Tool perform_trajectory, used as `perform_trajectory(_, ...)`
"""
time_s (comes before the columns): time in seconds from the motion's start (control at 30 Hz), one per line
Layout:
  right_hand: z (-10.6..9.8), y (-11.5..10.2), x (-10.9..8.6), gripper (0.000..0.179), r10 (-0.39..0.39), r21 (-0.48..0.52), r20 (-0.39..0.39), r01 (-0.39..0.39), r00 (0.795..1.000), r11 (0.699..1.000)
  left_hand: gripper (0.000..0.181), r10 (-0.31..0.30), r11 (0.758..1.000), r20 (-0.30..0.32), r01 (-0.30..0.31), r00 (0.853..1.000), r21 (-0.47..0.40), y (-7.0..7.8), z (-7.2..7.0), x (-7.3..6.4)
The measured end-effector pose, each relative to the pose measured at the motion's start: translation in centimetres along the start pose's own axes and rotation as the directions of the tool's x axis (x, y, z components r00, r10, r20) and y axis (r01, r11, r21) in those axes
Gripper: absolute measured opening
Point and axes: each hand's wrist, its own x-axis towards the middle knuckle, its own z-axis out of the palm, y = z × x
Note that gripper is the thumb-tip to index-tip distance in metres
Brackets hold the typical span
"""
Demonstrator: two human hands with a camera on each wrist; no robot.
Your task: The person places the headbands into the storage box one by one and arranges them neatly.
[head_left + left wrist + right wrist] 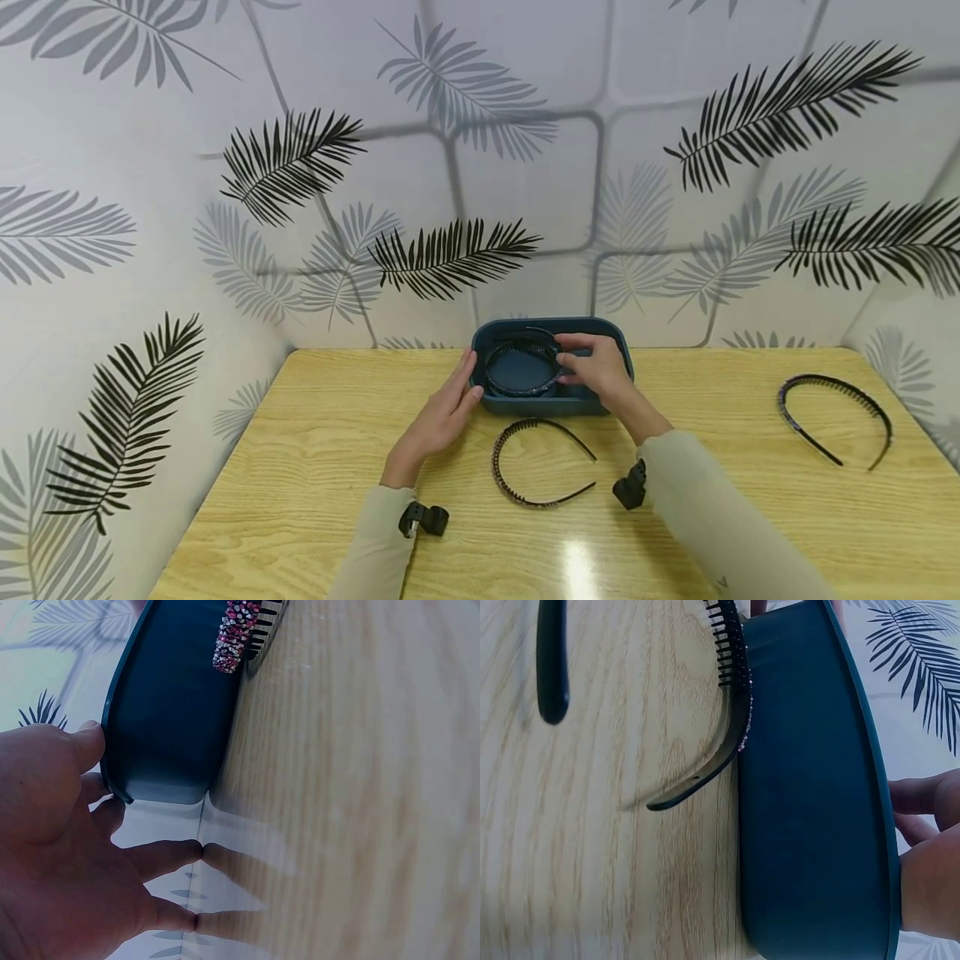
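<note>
A dark blue oblong box (551, 406) stands on the table against the wall. At its left end rests my left hand (442, 414), the thumb at the rim; in the left wrist view, two straight fingers (169, 856) of it reach down to the table. My right hand (596, 364) reaches over the front rim and pinches the right side of a black headband (517, 392) inside the box; the box wall hides these fingertips in the right wrist view. A toothed headband (498, 458) lies on the table just in front of the box, its ends pointing right.
Another headband (783, 404) with dark beading lies on the wooden table (712, 483), far to the right. Behind the box rises a wall (525, 183) with a feather pattern. Each wrist wears a small black camera mount (431, 520).
</note>
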Motion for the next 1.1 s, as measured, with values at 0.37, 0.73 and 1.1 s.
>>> perform_trajectory(0.37, 0.58, -0.1, 0.27, 0.039, 0.021, -0.023, -0.015, -0.021, 1.0, 1.0, 0.062, -0.026, 1.0, 0.006, 0.026, 1.0, 0.006, 0.15, -0.01, 0.1)
perform_trajectory(0.73, 0.81, 0.22, 0.48, 0.038, 0.016, -0.054, -0.036, -0.018, 0.999, 0.998, 0.063, -0.043, 0.999, 0.011, 0.043, 0.999, 0.009, -0.06, 0.04, 0.0)
perform_trajectory(1.1, 0.92, 0.29, 0.37, 0.04, -0.017, -0.189, -0.018, 0.014, 1.0, 0.982, 0.063, -0.038, 0.999, 0.009, 0.038, 0.999, 0.011, -0.21, 0.07, 0.15)
